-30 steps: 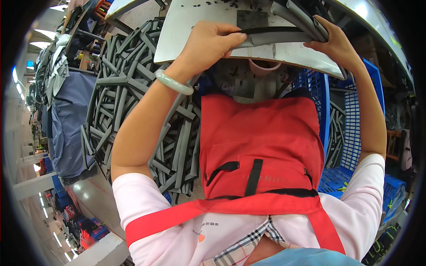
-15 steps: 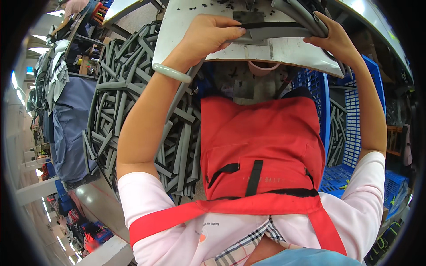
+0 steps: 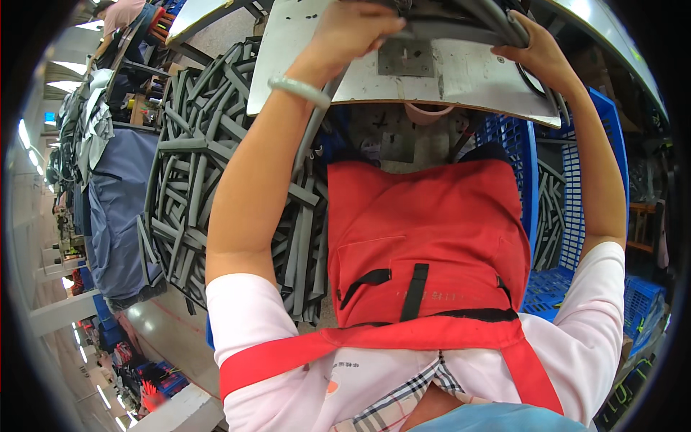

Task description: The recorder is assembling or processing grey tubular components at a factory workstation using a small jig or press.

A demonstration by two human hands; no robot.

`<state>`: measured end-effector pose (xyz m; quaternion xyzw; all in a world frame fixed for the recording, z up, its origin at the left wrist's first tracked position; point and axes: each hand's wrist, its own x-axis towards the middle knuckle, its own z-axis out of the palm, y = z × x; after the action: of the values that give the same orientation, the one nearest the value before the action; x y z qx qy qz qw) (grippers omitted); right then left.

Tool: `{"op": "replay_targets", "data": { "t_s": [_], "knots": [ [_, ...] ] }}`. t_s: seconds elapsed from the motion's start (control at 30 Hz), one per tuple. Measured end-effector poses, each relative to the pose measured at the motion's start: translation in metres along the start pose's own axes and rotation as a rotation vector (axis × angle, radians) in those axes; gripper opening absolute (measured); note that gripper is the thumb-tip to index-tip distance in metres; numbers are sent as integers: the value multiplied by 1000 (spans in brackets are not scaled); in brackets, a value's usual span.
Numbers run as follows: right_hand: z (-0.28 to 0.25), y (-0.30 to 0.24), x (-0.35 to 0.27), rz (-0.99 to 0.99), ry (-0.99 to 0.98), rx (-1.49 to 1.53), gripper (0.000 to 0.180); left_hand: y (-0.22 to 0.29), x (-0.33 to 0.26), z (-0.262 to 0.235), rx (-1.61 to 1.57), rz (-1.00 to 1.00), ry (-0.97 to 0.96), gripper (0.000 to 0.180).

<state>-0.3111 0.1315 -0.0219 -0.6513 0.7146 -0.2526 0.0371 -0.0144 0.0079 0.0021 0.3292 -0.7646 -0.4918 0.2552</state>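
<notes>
The left hand [image 3: 356,32], blurred, pinches the grey strip [image 3: 453,30] and has shifted farther over the white table [image 3: 288,68], leaving the table's square plate [image 3: 407,59] uncovered. The right hand [image 3: 540,54] curls round the other end. Above the table, the strip looks smooth, gently bowed.

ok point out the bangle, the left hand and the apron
Bangle [image 3: 300,91]: head view, middle of its band
Left hand [image 3: 350,33]: head view, back of the hand
Apron [image 3: 432,219]: head view, its red cloth
</notes>
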Motion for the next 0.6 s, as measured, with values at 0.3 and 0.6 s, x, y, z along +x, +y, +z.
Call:
{"op": "replay_targets", "data": {
  "t_s": [0.3, 0.6],
  "knots": [
    [-7, -55, -121, -291, -366, 146, 42, 33, -225, 40, 800, 395, -372, 14],
    [49, -110, -228, 138, -819, 580, 41, 117, -362, -49, 705, -446, 354, 12]
  ]
}}
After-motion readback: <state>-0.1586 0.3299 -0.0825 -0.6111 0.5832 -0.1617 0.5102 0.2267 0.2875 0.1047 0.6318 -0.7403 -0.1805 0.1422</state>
